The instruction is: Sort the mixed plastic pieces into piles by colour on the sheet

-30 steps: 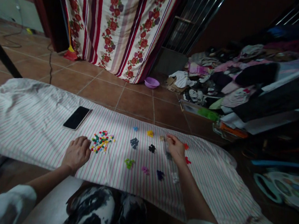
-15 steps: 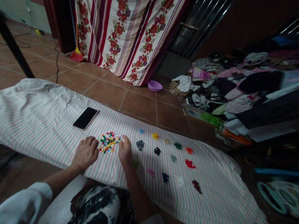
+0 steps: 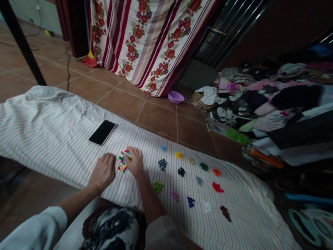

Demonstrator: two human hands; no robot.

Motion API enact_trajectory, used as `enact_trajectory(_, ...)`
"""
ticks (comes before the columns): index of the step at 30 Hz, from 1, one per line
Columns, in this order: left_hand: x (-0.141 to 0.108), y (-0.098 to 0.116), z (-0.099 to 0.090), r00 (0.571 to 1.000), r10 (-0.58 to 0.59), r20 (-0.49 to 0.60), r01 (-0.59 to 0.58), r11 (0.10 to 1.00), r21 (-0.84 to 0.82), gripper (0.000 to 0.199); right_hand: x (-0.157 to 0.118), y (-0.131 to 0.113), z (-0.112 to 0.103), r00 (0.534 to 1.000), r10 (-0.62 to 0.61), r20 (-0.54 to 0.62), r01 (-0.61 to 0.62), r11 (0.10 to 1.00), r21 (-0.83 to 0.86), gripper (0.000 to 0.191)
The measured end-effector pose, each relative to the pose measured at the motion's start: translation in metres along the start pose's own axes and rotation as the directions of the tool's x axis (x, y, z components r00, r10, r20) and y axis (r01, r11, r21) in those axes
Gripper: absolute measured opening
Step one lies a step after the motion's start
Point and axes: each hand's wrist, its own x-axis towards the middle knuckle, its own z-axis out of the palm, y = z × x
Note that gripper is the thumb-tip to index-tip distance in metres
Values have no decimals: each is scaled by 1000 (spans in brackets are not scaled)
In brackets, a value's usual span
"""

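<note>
A small heap of mixed coloured beads (image 3: 123, 166) lies on the striped cloth (image 3: 63, 129) between my two hands. My right hand (image 3: 134, 162) is over the heap's right and far side, palm down, its fingers stretched across the beads and covering part of them. Just left of the heap, my left hand (image 3: 103, 172) rests on the cloth with its fingers curled under; I see nothing in it. To the right sit several small single-colour clusters, among them light green beads (image 3: 157, 186), dark grey beads (image 3: 162, 164), yellow beads (image 3: 179, 155) and red beads (image 3: 217, 187).
A phone (image 3: 102, 132) lies on the cloth beyond my left hand. Past the cloth are a tiled floor, a purple basin (image 3: 176, 97), a floral curtain (image 3: 153, 31) and a broom (image 3: 90, 59). Clothes are heaped (image 3: 257, 91) at the right. A dark pole (image 3: 18, 24) slants at the left.
My right hand has moved left from the heap's right edge onto the beads, with its fingers now reaching across them. The heap looks narrower. The light green beads show more fully. The view has shifted slightly.
</note>
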Motion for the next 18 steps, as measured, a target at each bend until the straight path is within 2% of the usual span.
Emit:
enact_trajectory(4,-3,-5,11,996,-11,-85,6,999,-48,30,0,-13,-4,992,-60,107,59,998,6,35)
enact_trajectory(9,-7,-10,21,984,-30,-178,14,996,-89,34,-9,-30,-10,982,-96,160,104,994,-41,47)
enact_trajectory(13,-8,-12,24,981,-12,-192,0,998,-64,36,-19,-42,-12,979,-121,161,132,989,-60,39)
enact_trajectory(18,-7,-11,23,983,2,-181,-7,999,-31,35,-32,-46,-11,988,-117,100,124,990,-63,23)
